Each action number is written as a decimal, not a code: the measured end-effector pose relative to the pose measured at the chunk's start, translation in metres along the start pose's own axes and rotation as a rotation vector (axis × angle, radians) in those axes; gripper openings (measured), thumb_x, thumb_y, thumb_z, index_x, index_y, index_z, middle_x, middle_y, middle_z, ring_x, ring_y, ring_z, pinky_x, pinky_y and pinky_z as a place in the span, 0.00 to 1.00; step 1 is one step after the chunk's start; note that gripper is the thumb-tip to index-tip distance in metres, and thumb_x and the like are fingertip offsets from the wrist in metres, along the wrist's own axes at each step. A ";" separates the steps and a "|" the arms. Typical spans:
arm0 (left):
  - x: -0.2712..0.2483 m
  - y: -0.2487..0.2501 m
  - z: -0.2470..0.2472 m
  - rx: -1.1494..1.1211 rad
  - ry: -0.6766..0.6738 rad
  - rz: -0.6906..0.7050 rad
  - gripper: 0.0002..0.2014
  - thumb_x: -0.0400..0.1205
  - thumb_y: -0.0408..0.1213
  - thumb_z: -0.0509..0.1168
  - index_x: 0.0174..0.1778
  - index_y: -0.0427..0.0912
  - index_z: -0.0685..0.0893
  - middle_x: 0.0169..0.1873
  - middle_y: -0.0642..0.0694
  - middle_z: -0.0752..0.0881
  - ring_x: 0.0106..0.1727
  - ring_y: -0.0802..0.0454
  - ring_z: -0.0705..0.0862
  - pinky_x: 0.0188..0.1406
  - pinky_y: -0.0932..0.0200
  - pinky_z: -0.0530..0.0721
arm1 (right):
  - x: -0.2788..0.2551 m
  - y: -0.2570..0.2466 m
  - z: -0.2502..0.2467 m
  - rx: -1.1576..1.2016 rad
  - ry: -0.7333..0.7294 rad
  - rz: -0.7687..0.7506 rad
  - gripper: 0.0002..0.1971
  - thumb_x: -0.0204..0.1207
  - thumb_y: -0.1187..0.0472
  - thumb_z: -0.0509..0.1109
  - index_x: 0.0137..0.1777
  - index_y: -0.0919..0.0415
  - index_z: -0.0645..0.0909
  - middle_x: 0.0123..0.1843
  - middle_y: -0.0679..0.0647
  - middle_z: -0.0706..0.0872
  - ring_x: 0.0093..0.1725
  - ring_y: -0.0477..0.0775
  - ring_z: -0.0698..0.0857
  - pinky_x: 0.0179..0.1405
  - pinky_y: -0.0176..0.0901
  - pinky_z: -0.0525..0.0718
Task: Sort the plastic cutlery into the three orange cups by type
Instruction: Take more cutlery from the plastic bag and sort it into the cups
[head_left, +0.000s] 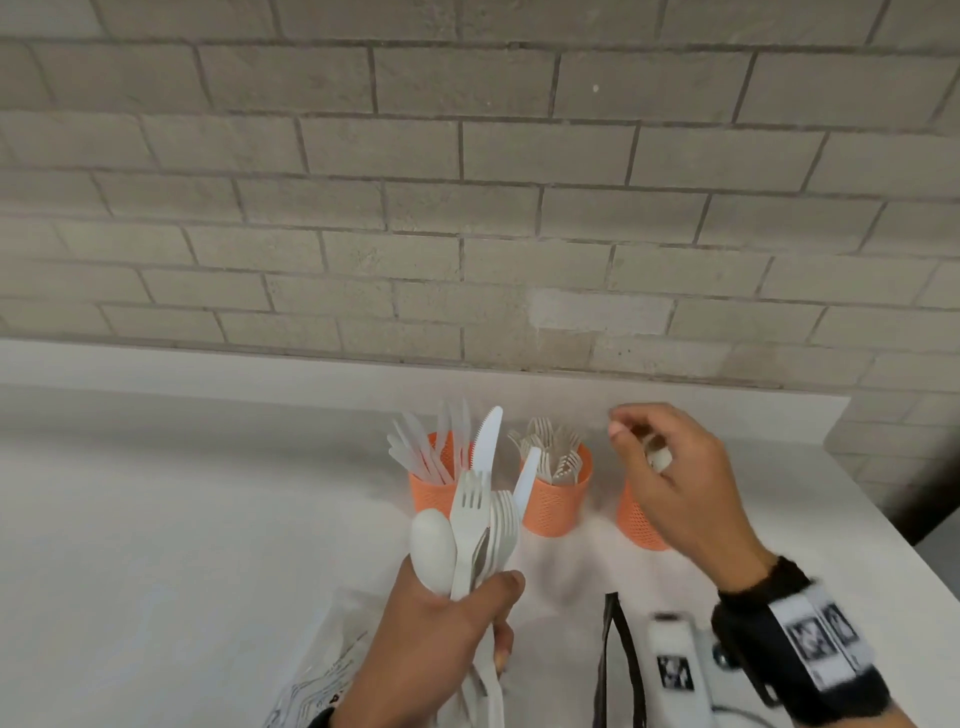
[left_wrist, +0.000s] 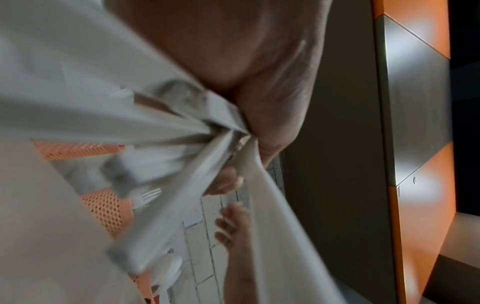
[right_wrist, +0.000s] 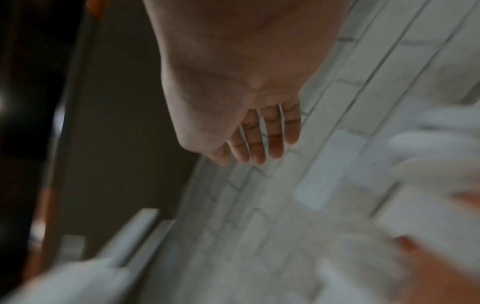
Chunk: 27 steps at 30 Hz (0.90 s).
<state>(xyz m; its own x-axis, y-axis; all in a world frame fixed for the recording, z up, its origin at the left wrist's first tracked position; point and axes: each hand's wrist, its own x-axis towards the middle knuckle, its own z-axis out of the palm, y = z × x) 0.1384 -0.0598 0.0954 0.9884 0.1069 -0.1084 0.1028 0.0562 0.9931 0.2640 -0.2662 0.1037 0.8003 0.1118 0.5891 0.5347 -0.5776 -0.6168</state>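
Three orange mesh cups stand in a row near the wall. The left cup (head_left: 436, 496) holds knives, the middle cup (head_left: 556, 509) holds forks. The right cup (head_left: 636, 519) is half hidden behind my right hand (head_left: 636, 441). That hand hovers over it with loose, straight fingers (right_wrist: 259, 142) and holds nothing. A white spoon bowl (head_left: 658, 454) shows below its palm. My left hand (head_left: 467, 613) grips a mixed bundle of white cutlery (head_left: 478, 525) upright in front of the cups: a spoon, forks and knives. The handles (left_wrist: 182, 164) fan out from that fist.
A crumpled clear plastic bag (head_left: 322, 670) lies at the near left. A black strap (head_left: 618, 660) and a white device with a marker (head_left: 675, 670) lie at the near right. The brick wall (head_left: 467, 208) stands behind the cups. The white table's right edge (head_left: 883, 467) is close.
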 end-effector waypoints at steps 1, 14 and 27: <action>0.000 0.000 0.001 0.009 -0.001 -0.002 0.05 0.77 0.27 0.71 0.46 0.37 0.82 0.22 0.42 0.77 0.18 0.45 0.78 0.24 0.59 0.80 | -0.010 -0.026 -0.003 0.122 0.011 -0.019 0.08 0.78 0.51 0.67 0.48 0.52 0.85 0.46 0.45 0.89 0.45 0.46 0.85 0.45 0.32 0.79; -0.006 0.007 0.013 0.018 0.027 0.120 0.12 0.80 0.27 0.68 0.33 0.47 0.85 0.21 0.46 0.82 0.21 0.47 0.80 0.21 0.56 0.79 | -0.053 -0.100 0.018 0.343 -0.162 0.143 0.16 0.65 0.40 0.77 0.50 0.43 0.80 0.40 0.46 0.79 0.32 0.48 0.75 0.31 0.39 0.77; 0.010 0.026 -0.015 -0.250 0.277 0.204 0.13 0.79 0.34 0.72 0.29 0.41 0.80 0.20 0.44 0.77 0.19 0.42 0.78 0.19 0.58 0.76 | -0.085 -0.088 0.019 0.664 -0.778 0.472 0.18 0.71 0.48 0.78 0.47 0.65 0.85 0.31 0.53 0.81 0.31 0.46 0.79 0.37 0.34 0.78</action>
<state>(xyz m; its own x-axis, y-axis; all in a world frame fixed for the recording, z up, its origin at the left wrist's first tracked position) 0.1498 -0.0424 0.1197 0.9147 0.4013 0.0475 -0.1558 0.2419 0.9577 0.1539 -0.2101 0.0979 0.7882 0.6038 -0.1190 -0.0133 -0.1766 -0.9842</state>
